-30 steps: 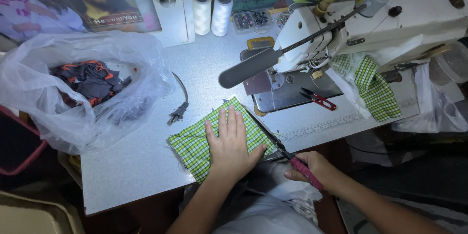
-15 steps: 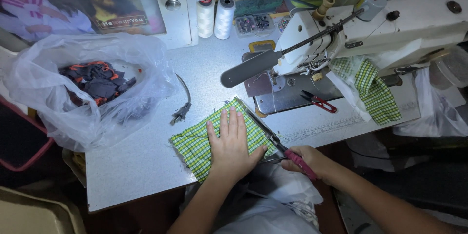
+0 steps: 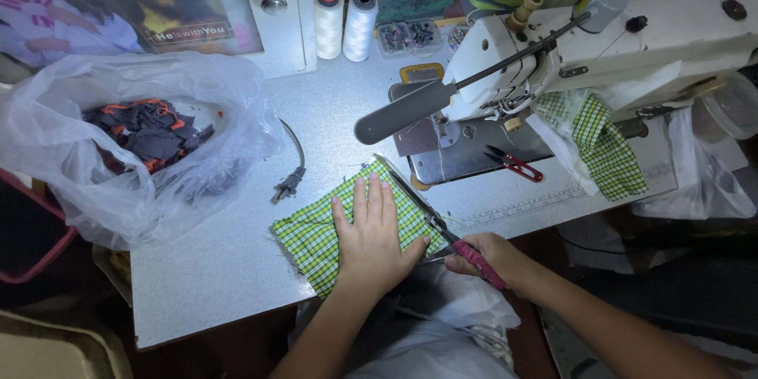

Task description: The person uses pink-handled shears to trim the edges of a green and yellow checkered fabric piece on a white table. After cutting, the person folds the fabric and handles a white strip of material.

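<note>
A green checked cloth (image 3: 308, 233) lies flat near the front edge of the grey table (image 3: 229, 268). My left hand (image 3: 371, 233) rests palm down on it, fingers spread a little. My right hand (image 3: 493, 257) grips the red handles of long scissors (image 3: 418, 205). Their blades lie open along the cloth's right edge, pointing away from me toward the sewing machine.
A white sewing machine (image 3: 632, 39) stands at the right with more checked cloth (image 3: 604, 146) draped under its arm and small red snips (image 3: 517, 164) on its bed. A clear plastic bag (image 3: 134, 142) of dark scraps sits left. Two thread cones (image 3: 345, 24) stand behind; a plug (image 3: 288, 185) lies mid-table.
The view has shifted slightly. My hands, the cloth and the scissors keep nearly the same pose.
</note>
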